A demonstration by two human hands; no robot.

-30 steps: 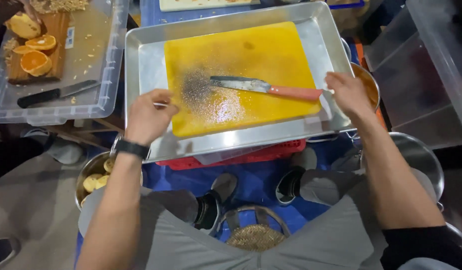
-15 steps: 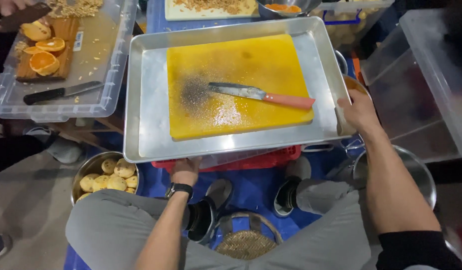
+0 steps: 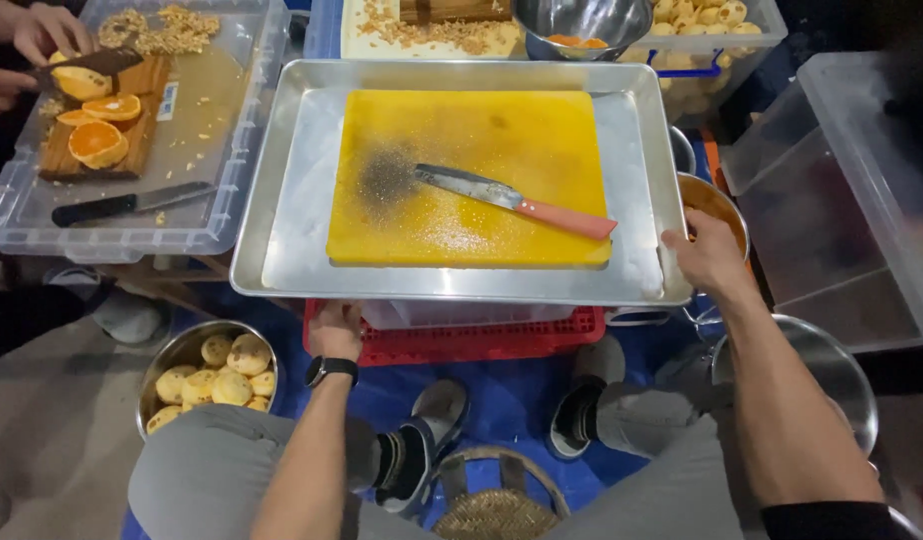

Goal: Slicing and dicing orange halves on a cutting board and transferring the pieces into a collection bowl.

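A yellow cutting board (image 3: 472, 170), wet and speckled with dark bits, lies in a large metal tray (image 3: 302, 190). On the board rests a knife (image 3: 522, 200) with a salmon-pink handle. My left hand (image 3: 337, 330) grips the red crate (image 3: 462, 338) under the tray's near edge; a black watch is on that wrist. My right hand (image 3: 707, 255) holds the tray's near right corner.
A metal bowl of peeled yellow fruit (image 3: 217, 375) sits by my left knee. Left: a clear bin lid (image 3: 197, 230) with a wooden board, orange halves (image 3: 97, 140), a black knife (image 3: 122, 205), and another person's hands (image 3: 42, 35). A woven basket (image 3: 492, 505) sits between my feet, metal pots at right.
My left hand dropped from the tray's left rim to the red crate beneath. My right hand slid down to the tray's near right corner. The view shifted, so the tray sits more centred.
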